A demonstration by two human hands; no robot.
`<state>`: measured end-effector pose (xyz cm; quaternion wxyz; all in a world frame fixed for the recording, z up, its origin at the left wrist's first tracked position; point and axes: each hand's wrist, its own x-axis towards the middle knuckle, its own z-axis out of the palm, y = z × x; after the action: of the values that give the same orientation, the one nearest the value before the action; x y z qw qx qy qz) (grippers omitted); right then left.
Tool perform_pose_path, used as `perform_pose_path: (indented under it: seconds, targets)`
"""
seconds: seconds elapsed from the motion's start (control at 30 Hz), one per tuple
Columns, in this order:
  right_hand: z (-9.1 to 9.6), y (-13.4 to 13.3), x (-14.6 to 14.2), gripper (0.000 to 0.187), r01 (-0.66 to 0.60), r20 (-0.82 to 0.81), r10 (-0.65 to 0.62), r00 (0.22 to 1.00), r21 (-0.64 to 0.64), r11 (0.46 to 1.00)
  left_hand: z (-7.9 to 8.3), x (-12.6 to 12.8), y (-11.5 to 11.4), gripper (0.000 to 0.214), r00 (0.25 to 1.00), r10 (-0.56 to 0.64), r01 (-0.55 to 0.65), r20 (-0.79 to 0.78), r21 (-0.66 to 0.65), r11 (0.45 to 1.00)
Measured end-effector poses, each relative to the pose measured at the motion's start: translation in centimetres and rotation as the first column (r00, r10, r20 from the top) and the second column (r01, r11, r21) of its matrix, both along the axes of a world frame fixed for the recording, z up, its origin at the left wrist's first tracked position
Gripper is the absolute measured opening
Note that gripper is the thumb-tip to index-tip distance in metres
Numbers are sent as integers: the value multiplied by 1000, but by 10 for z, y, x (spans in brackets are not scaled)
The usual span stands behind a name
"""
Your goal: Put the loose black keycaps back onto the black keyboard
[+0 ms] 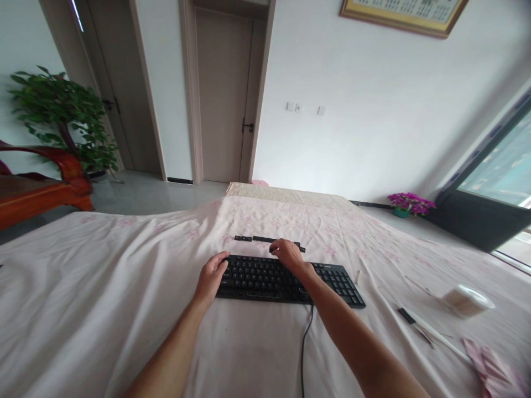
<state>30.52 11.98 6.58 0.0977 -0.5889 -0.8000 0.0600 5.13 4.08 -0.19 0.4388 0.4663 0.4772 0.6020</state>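
- White wall (pixel 332 143): behind the work, with two closed-looking brown doors at left and a framed panel (pixel 406 14) high up.
- Pale pink floral cloth (pixel 136 298): wrinkled, spread under all the work.
- Red-brown wooden chair (pixel 50 190) and leafy plant (pixel 62 105): left side; magenta flowers (pixel 410 203) on the floor at right.
- Black keyboard (pixel 257 276): flat on the cloth, centre, below both hands. Dark cable (pixel 305 342) leaves its near edge.
- Left hand (pixel 212 275): at the keyboard's left end, touching; fingers close together, thumb toward the keys.
- Right hand (pixel 289 255): over the far edge, right of middle; fingers bent, tips near a small dark piece. Too small to tell whether either hand's fingers are clamped.
- Clear tub (pixel 468 301): right, thin sticks inside; pink fabric (pixel 492 365) nearer the viewer.
- Black-ended tool (pixel 406 315): between keyboard and tub, pale handle.
- Long black bar (pixel 262 239) and loose keycaps (pixel 243 238): in line beyond the keyboard.
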Motion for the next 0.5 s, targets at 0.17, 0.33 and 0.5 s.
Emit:
perform_pose_path:
  seconds: [0.17,0.33,0.5]
  targets:
    - [10,-50,-10,19,-138,-213,170,962,159,978,15,7,-10,30,970,173,-152,-169,131,980]
    - [20,-92,-22,22,-165,-234,217,948,224,960,40,24,-24,32,966,27,-1,-256,100,995]
    - [26,-110,-30,32,-196,-155,244,957,270,943,49,40,-28,38,970,-230,226,-75,-54,973]
